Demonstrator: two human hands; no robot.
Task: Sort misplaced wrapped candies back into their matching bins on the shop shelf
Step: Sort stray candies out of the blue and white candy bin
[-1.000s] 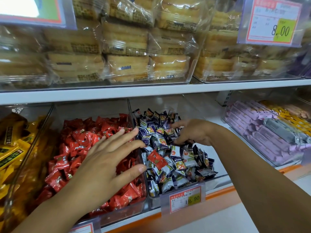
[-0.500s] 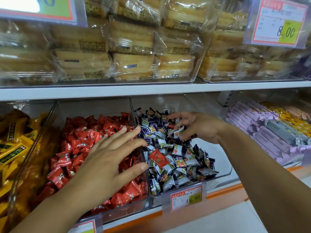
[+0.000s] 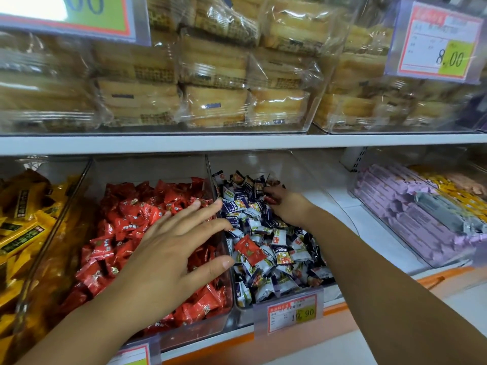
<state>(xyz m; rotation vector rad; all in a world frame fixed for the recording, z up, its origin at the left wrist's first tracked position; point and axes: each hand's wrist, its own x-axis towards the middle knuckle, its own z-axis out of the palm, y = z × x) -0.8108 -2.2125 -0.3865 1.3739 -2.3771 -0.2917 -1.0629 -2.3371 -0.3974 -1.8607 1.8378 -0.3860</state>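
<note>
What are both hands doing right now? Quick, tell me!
Left hand: open, fingers spread over the red candies.
Right hand: fingers curled down in the blue-and-white candies; cannot tell if it holds one.

Head view faces the shelf (image 3: 237, 143) closely, tilted down

The white lower shelf (image 3: 374, 222) is carrying four clear bins in a row: a yellow-packet bin (image 3: 60, 167), a red-candy bin (image 3: 147, 169), a blue-and-white-candy bin (image 3: 295, 167) and, standing apart to the right, a purple-bar bin (image 3: 432, 259). A price tag (image 3: 291, 316) is standing at the front of the blue-and-white-candy bin. The upper shelf (image 3: 237, 143) is bearing clear cake bins (image 3: 313, 127) packed with wrapped cakes (image 3: 216, 106).
</note>
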